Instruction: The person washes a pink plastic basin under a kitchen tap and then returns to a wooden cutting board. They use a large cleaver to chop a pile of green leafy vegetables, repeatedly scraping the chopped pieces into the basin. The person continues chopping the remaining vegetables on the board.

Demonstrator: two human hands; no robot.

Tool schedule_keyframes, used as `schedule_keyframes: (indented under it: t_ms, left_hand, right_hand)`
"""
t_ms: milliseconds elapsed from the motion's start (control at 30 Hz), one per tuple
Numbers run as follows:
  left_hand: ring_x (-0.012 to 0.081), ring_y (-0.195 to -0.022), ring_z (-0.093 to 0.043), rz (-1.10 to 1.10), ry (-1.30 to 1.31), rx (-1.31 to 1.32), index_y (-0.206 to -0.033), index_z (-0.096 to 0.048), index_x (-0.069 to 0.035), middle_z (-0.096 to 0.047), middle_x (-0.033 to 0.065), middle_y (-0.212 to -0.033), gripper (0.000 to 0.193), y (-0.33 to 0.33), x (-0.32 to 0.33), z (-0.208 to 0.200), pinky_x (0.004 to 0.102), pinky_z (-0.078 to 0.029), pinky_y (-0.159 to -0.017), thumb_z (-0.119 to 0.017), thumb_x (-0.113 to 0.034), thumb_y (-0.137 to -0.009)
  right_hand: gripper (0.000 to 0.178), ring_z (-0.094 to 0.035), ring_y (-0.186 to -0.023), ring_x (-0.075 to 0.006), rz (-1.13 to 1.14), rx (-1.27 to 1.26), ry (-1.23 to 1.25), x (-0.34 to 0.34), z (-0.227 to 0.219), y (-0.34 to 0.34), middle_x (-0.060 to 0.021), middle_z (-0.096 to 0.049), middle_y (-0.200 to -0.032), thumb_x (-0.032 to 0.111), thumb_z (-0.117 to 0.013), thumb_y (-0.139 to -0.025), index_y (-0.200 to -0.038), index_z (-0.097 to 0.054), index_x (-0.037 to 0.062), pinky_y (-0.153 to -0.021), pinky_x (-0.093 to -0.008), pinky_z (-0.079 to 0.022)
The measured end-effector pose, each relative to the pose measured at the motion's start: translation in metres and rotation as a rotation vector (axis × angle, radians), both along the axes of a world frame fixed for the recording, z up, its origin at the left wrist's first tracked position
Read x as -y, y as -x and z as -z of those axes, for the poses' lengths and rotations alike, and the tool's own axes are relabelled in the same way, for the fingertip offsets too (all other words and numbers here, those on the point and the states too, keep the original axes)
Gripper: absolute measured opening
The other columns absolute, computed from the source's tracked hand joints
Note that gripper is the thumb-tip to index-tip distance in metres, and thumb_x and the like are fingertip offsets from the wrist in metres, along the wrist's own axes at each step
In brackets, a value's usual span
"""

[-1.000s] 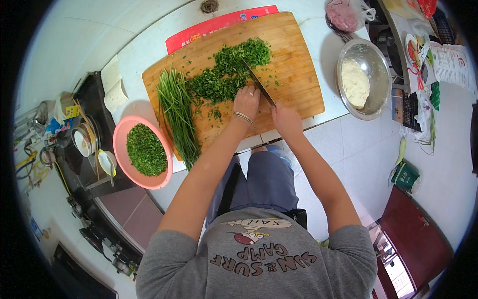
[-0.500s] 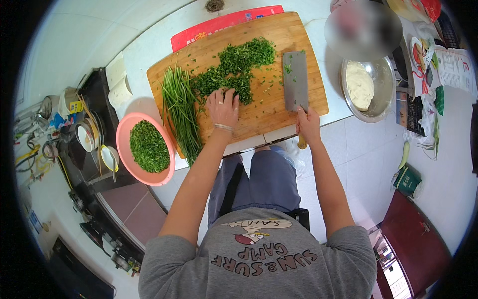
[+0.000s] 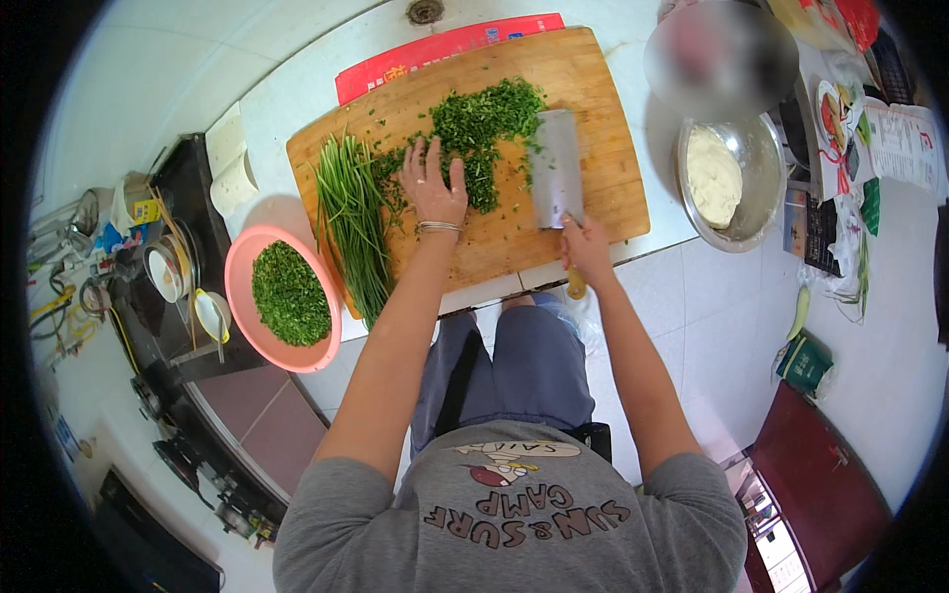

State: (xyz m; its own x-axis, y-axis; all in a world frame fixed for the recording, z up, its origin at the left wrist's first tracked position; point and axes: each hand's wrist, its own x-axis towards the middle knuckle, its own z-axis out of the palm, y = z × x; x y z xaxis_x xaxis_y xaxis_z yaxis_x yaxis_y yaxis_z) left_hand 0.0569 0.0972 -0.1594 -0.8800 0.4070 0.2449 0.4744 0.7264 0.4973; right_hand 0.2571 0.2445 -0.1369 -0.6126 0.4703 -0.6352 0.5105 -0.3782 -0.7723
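Note:
My right hand (image 3: 587, 247) grips the handle of a wide cleaver (image 3: 559, 170), whose blade lies low over the right part of a wooden cutting board (image 3: 608, 138). The blade's left edge is close to a heap of chopped green chives (image 3: 484, 111). My left hand (image 3: 431, 186) has its fingers spread over the lower left of that heap, holding nothing. Just left of it lies a bundle of whole chives (image 3: 353, 222), partly past the board's near edge. Beside the bundle, a pink basin (image 3: 237, 306) holds more chopped greens (image 3: 290, 294).
Right of the board stands a metal bowl (image 3: 763, 188) with pale dough (image 3: 713, 173) in it. A red box (image 3: 450, 49) lies behind the board. Bowls with chopsticks (image 3: 170, 275) are on a dark counter at the left. A green bin (image 3: 806, 362) is at lower right.
The cleaver has moved left in my right hand, up to the chopped chives. My left hand has lifted slightly and its fingers have spread from a curled pose.

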Motion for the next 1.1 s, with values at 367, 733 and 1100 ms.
schedule_keyframes:
  t_ms: [367,733,1100]
  left_hand:
    - [0.0384,-0.108,-0.047,0.258,-0.272,-0.062,-0.108,-0.064,-0.011,-0.051,0.0164,-0.122,0.043,-0.031,-0.051,-0.014,0.0492,-0.038,-0.095,-0.072,-0.033,-0.072]
    - [0.0372,-0.111,-0.045,0.249,-0.211,-0.124,-0.103,-0.066,-0.012,-0.053,0.0085,-0.119,0.025,-0.043,-0.047,-0.057,0.0500,-0.040,-0.090,-0.063,-0.020,-0.080]
    - [0.0369,-0.109,-0.046,0.147,-0.220,-0.280,-0.103,-0.066,-0.012,-0.053,0.0082,-0.118,0.027,-0.030,0.065,-0.149,0.0488,-0.039,-0.091,-0.064,-0.018,-0.077]
  right_hand:
    - [0.021,-0.046,-0.036,-0.0123,-0.102,-0.107,0.159,0.046,0.004,0.040,-0.0024,-0.046,-0.051,0.021,-0.050,-0.093,-0.080,-0.051,0.0046,-0.034,-0.0276,-0.038]
    - [0.016,-0.043,-0.036,-0.0125,-0.037,-0.178,0.327,0.052,-0.041,0.029,-0.0018,-0.043,-0.051,0.018,-0.048,-0.093,-0.082,-0.049,0.0065,-0.034,-0.0269,-0.036]
    - [0.014,-0.043,-0.036,-0.0128,-0.167,-0.298,0.307,0.151,-0.120,0.046,-0.0020,-0.043,-0.053,0.018,-0.048,-0.094,-0.085,-0.048,0.0075,-0.034,-0.0272,-0.036]
